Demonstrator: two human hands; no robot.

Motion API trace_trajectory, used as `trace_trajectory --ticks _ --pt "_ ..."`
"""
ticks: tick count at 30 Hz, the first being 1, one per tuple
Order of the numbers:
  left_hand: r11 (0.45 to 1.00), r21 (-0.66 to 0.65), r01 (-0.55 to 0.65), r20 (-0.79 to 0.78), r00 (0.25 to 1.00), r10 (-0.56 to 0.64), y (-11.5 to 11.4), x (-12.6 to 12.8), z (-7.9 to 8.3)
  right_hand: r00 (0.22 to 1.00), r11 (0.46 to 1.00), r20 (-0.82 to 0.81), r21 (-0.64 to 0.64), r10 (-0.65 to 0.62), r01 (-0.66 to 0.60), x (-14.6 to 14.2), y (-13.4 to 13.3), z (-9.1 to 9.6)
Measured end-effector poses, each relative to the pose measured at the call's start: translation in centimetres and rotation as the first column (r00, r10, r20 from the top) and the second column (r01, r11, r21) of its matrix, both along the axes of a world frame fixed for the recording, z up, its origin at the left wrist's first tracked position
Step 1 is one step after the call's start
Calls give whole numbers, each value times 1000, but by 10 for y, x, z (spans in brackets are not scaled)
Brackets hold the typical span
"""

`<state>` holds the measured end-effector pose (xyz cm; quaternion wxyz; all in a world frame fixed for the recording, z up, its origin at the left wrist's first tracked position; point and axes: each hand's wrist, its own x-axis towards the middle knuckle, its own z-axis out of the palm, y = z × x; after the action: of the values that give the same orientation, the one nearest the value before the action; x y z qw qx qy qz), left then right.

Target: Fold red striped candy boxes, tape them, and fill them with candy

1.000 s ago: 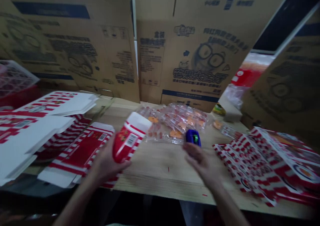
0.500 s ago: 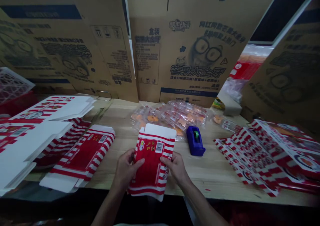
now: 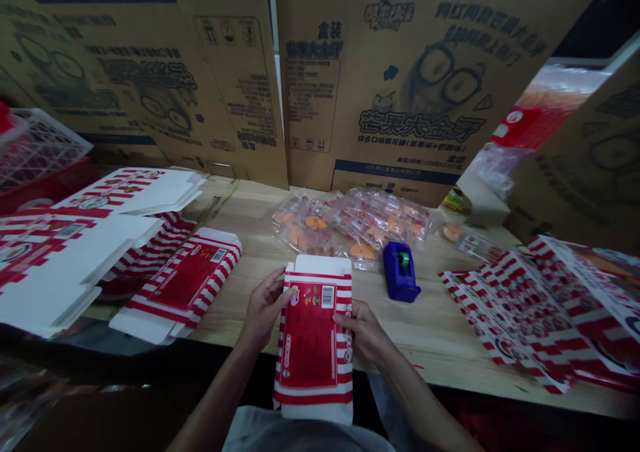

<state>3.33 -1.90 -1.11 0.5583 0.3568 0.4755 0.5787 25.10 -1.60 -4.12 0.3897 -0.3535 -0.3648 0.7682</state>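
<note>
A red and white striped paper box [image 3: 311, 335], its white end flap pointing away from me, is held between my two hands over the table's front edge. My left hand [image 3: 265, 309] grips its left side near the top, thumb on the edge. On the right side, my right hand [image 3: 366, 329] pinches the striped edge with the thumb on the front face. Just beyond the box lie clear plastic packets [image 3: 360, 222] with orange pieces inside. A blue tape dispenser [image 3: 401, 282] with green tape stands to the right of them.
Flat white and red cartons [image 3: 55, 272] are stacked at the left, beside another striped box [image 3: 187, 282]. Striped boxes [image 3: 540, 312] lie in a pile at the right. Cardboard sheets [image 3: 420, 85] stand along the back. A white basket [image 3: 45, 145] is at the far left.
The box has come down and closer to my body, and now stands straighter. My left hand has shifted up along its side. The view has moved slightly.
</note>
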Motion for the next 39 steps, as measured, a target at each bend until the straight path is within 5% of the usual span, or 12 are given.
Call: trace_trajectory --ticks 2,7,13,19,24,29,39 --pt "999 -30 14 6 1000 -13 -1 1 -11 999 1000 35 28 -10 9 3 -7 -7" --pt "994 -44 97 20 995 -96 -10 4 -38 923 927 209 265 -323 265 13 1 -14" --pt "981 -50 185 27 983 -184 -11 0 -44 870 912 384 380 -309 156 18 11 -25" --pt "989 -131 63 -46 997 -70 1 8 -43 848 867 413 487 -332 103 18 11 -28" --pt "983 -163 80 -54 994 -90 15 6 -42 907 924 316 345 -278 163 22 22 -19" --pt "957 -171 234 -110 961 -255 21 0 -36 935 973 351 228 -54 -29 29 31 -12" --pt "949 -58 310 -507 810 -295 2 0 -27 769 825 614 518 -177 -224 30 15 -12"
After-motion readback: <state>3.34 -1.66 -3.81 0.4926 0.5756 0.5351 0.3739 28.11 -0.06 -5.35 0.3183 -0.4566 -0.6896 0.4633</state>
